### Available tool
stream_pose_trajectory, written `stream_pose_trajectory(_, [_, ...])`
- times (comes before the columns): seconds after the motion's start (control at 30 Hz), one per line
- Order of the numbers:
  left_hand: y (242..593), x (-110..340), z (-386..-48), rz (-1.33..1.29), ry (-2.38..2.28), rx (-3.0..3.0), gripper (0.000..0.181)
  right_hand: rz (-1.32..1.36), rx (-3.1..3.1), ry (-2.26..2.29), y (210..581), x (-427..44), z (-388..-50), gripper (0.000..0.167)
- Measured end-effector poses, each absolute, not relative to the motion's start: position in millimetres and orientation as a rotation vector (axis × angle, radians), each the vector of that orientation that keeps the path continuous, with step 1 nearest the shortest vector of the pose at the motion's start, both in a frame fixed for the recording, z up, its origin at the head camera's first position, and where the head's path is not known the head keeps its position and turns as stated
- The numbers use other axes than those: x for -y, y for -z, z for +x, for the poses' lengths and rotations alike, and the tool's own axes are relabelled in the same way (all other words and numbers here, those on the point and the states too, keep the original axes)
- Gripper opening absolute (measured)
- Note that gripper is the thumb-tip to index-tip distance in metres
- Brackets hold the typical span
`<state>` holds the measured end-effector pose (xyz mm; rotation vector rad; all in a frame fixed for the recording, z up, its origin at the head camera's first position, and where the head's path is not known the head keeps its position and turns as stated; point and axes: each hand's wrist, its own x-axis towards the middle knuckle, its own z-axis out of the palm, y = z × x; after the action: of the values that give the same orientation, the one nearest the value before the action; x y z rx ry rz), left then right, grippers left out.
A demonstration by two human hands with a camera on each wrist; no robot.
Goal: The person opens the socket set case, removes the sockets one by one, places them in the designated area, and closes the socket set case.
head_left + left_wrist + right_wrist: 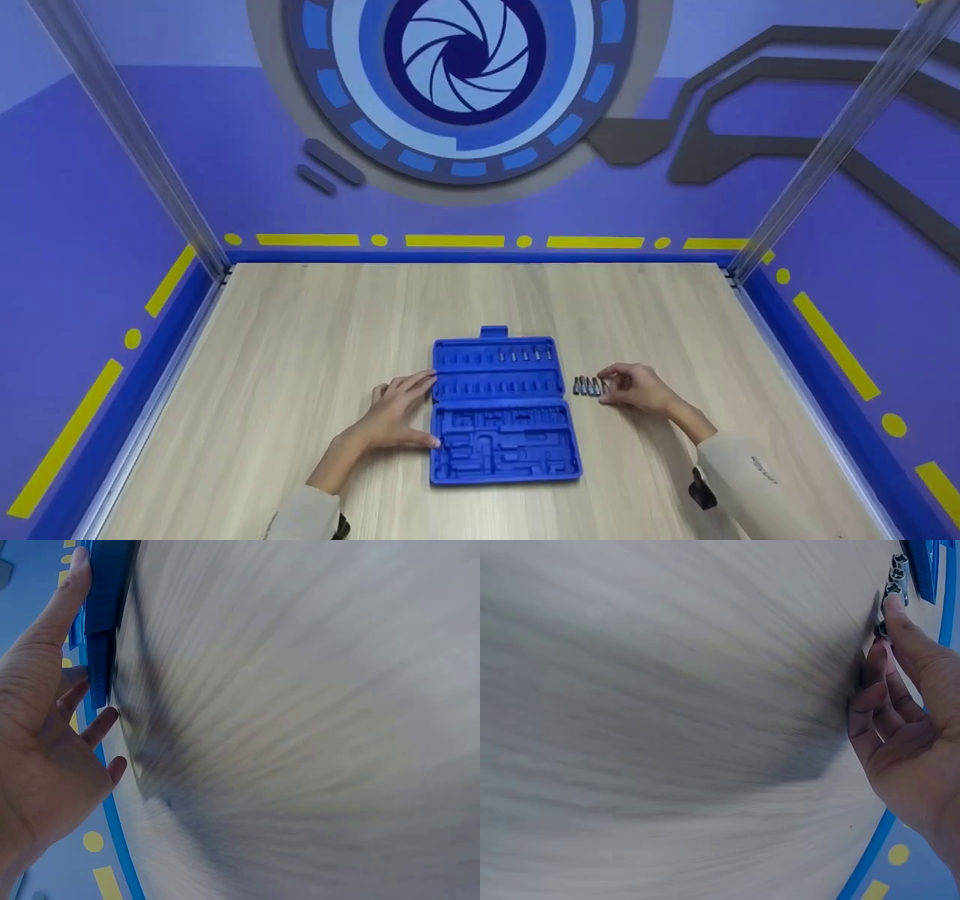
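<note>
Right hand [634,388] pinches a metal socket [883,630] at right end of socket row [590,387], just right of the unfolded blue case [499,403]. Left hand [396,417], fingers apart, touches case's left edge.

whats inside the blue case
In the case, five metal bits sit at the right of the top row; the lower half has moulded recesses. What lies beneath those bits is covered, and the left grip hides a little of its left edge.
</note>
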<state>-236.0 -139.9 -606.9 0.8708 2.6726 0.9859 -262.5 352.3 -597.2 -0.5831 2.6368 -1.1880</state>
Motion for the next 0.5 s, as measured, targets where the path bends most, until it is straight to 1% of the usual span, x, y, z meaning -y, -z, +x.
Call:
stream_pose_trajectory(0.33, [604.7,137.3,-237.3,0.849,-0.959,-2.683,0.113,-0.625,-2.599,1.195,584.1,-354.1,-268.1,0.048])
stream_pose_trajectory(0.5, [604.1,138.1,-235.9,0.854,-0.959,-2.681,0.112,-0.668,-2.641,1.131,570.4,-346.7,-277.6,0.046])
